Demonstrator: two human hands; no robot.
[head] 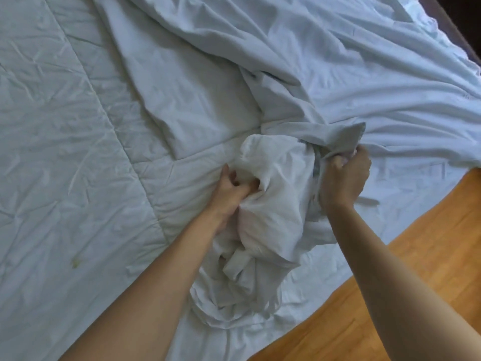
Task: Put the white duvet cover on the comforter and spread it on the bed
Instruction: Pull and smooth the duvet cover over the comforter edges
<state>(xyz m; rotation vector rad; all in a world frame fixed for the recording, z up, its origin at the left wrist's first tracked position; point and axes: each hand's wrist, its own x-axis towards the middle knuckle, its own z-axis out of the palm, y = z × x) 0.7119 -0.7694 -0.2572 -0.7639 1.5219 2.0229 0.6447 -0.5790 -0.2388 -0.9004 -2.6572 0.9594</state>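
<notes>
The left hand (230,194) had its fingers curled into a bunched mound of white fabric, gripping a fold of it near the middle of the view. The right hand (345,173) was closed in a fist around a gathered corner of cloth, the thumb side turned toward the camera and a grey-edged flap of fabric standing up just beyond the knuckles. Both hands held parts of the same crumpled heap, the left at its near-left side and the right at its right end.

That heap belonged to the thin, smooth white duvet cover (273,178), which bunched between the 2 hands, trailed down toward the person in loose twisted folds, and also spread away from the hands in long soft creases toward the top and right of the view. Under it and to the left lay the white quilted comforter (57,142), flat and finely wrinkled, with stitched seam lines crossing it and a small yellowish mark near its lower left. I could not tell whether any of the comforter was already inside the cover.

Both bare forearms reached in from the lower edge. At the lower right, the orange-brown wooden floor (390,295) showed beside the bedding, and a dark strip (466,24) ran along the upper right corner.
</notes>
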